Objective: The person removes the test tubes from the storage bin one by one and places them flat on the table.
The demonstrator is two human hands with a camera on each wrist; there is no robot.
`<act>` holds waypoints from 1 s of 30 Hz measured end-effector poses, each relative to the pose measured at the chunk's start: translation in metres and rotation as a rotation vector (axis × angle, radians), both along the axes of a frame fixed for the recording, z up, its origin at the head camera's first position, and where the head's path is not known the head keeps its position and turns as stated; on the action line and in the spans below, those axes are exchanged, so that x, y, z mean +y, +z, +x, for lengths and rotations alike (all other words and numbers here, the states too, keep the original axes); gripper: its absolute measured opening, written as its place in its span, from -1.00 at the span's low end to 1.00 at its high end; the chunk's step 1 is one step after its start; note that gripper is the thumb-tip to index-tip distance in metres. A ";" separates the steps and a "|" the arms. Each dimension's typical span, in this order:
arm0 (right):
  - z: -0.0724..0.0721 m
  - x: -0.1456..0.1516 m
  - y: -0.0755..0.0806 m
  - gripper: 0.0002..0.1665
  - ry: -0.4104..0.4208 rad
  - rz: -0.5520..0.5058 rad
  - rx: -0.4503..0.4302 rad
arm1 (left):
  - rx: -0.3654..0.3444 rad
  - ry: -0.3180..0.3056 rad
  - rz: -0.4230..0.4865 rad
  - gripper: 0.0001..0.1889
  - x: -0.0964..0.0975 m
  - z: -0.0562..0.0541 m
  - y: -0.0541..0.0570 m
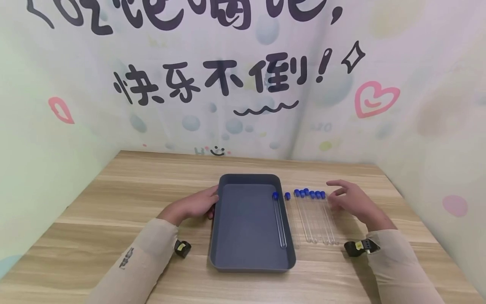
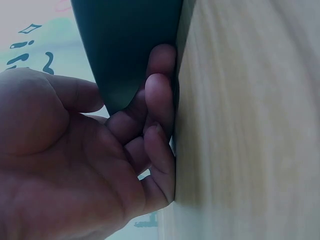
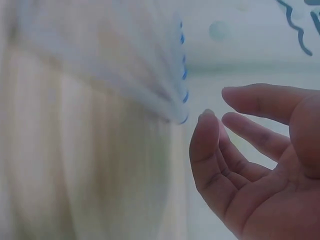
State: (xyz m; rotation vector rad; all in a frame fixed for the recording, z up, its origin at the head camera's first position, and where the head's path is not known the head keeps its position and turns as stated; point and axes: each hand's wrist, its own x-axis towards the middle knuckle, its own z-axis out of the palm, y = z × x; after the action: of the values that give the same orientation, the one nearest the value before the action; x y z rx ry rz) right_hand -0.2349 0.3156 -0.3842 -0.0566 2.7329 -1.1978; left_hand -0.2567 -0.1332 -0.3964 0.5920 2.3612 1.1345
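A dark grey rectangular tray (image 1: 247, 261) stands on the table, one clear test tube with a blue cap (image 1: 275, 196) lying in it along the right side. My left hand (image 1: 198, 203) grips the tray's left wall; in the left wrist view its curled fingers (image 2: 160, 97) are against the wall, low by the tabletop, with the thumb at the rim. To the right of the tray lie several more blue-capped test tubes (image 1: 318, 195), roughly side by side. Just right of them hovers my right hand (image 1: 355, 203), fingers loosely bent and apart, holding nothing. The right wrist view shows the tubes blurred.
The wood-grain table (image 1: 125, 194) ends at a printed cloth backdrop (image 1: 182, 126) behind and on both sides. One capped tube (image 1: 287, 196) lies right against the outside of the tray's right wall. Black straps with small devices are on both wrists.
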 end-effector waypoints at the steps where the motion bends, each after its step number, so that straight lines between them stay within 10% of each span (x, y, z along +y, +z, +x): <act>1: 0.001 -0.002 0.002 -0.31 0.003 -0.006 0.005 | 0.000 0.002 -0.001 -0.52 0.000 0.000 0.000; 30: -0.002 -0.106 0.049 -0.37 0.151 -0.166 0.061 | 0.018 -0.004 0.009 -0.52 0.000 -0.001 -0.001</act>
State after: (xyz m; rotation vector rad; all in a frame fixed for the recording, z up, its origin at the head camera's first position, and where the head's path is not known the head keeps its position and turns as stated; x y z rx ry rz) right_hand -0.2365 0.2097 -0.3352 -0.3180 2.6176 -1.3964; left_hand -0.2577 -0.1331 -0.3969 0.6125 2.3699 1.1430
